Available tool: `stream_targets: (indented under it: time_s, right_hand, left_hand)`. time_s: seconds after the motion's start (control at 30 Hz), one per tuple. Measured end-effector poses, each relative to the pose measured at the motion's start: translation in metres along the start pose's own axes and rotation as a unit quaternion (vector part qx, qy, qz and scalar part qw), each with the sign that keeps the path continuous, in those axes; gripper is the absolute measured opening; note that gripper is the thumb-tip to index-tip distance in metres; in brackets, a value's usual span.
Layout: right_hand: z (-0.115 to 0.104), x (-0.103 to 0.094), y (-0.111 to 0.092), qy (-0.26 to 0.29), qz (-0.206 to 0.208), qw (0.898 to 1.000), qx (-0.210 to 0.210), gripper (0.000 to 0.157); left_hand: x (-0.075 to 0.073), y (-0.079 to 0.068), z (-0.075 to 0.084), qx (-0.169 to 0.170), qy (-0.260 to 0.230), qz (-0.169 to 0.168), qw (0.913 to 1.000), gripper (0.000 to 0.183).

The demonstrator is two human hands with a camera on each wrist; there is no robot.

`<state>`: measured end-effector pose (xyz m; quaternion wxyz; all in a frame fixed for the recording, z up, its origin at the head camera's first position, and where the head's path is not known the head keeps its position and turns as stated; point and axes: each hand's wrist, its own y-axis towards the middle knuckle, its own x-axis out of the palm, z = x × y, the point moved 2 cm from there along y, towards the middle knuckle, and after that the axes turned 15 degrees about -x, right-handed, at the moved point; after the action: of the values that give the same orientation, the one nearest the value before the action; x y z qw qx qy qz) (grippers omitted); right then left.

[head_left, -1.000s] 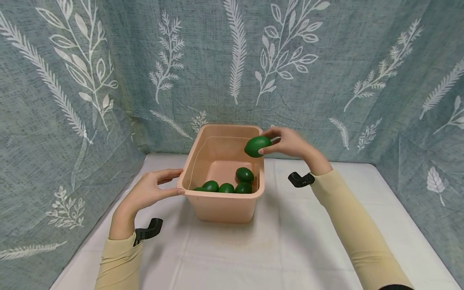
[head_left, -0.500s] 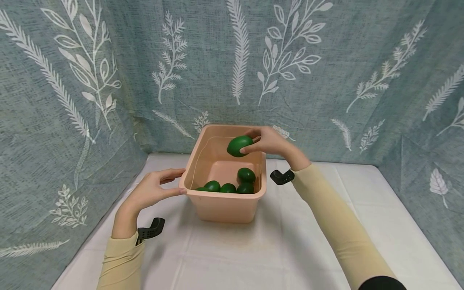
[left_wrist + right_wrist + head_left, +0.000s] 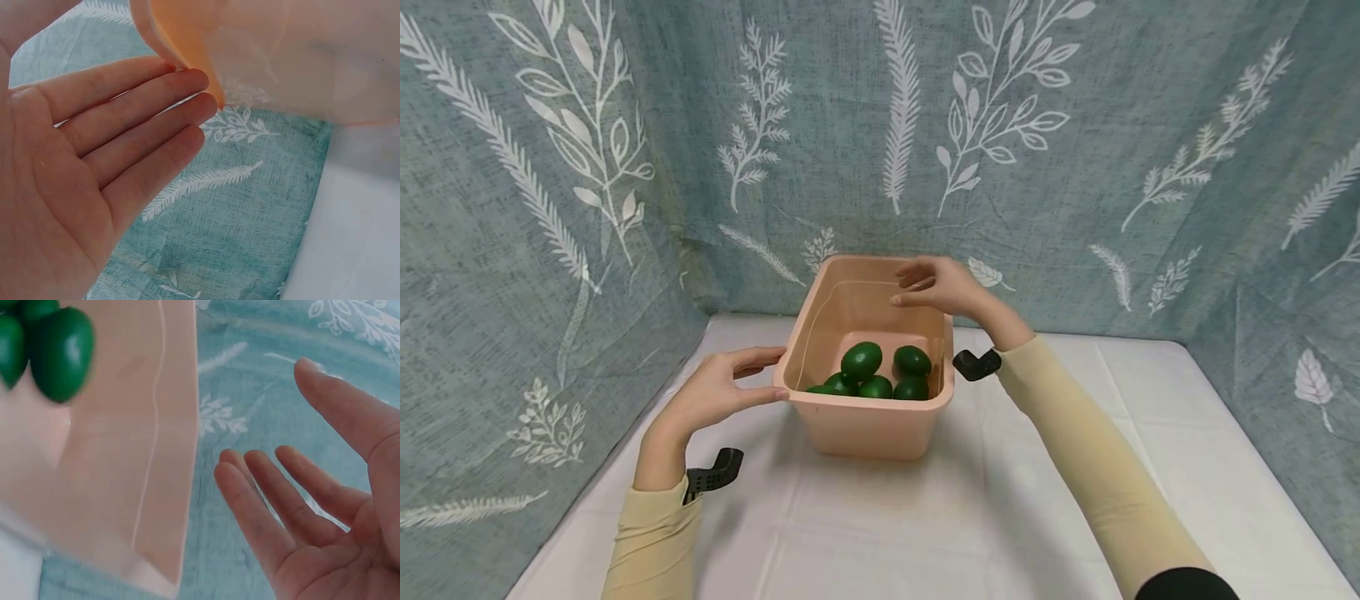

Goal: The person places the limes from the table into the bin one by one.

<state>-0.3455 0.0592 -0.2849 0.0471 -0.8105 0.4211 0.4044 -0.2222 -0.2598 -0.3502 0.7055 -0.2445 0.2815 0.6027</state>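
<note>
A peach plastic bin [image 3: 865, 429] stands on the white cloth, with several glossy green egg-shaped fruits lying inside near its front end. One green fruit [image 3: 861, 361] lies a little behind the front group, left of another fruit [image 3: 912, 361]. My left hand [image 3: 722, 387] touches the bin's left rim near the front corner, its fingers straight in the left wrist view. Over the bin's back right part hovers my right hand [image 3: 943, 287], with nothing held. Its fingers [image 3: 259, 515] and thumb are spread apart in the right wrist view.
White cloth [image 3: 865, 533] covers the table around the bin. A blue-green curtain [image 3: 835, 125] with white leaf prints hangs close behind the bin and along both sides. Both wrists wear a black camera mount [image 3: 977, 365].
My right hand carried a green fruit leftward over the bin and let it go; the fruit now lies among the others inside. The left hand keeps its place at the rim.
</note>
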Motion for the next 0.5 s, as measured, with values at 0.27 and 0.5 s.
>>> stream_targets:
  time_s: [0.27, 0.5]
  right_hand:
    - [0.009, -0.014, -0.029, -0.025, 0.014, 0.999, 0.019, 0.058]
    - [0.023, -0.023, -0.063, -0.020, 0.043, 0.998, 0.035, 0.056]
  left_hand:
    - [-0.001, -0.002, -0.002, -0.008, 0.005, 0.002, 1.0000, 0.065]
    - [-0.004, -0.007, -0.007, -0.013, 0.007, 0.011, 0.9998, 0.061]
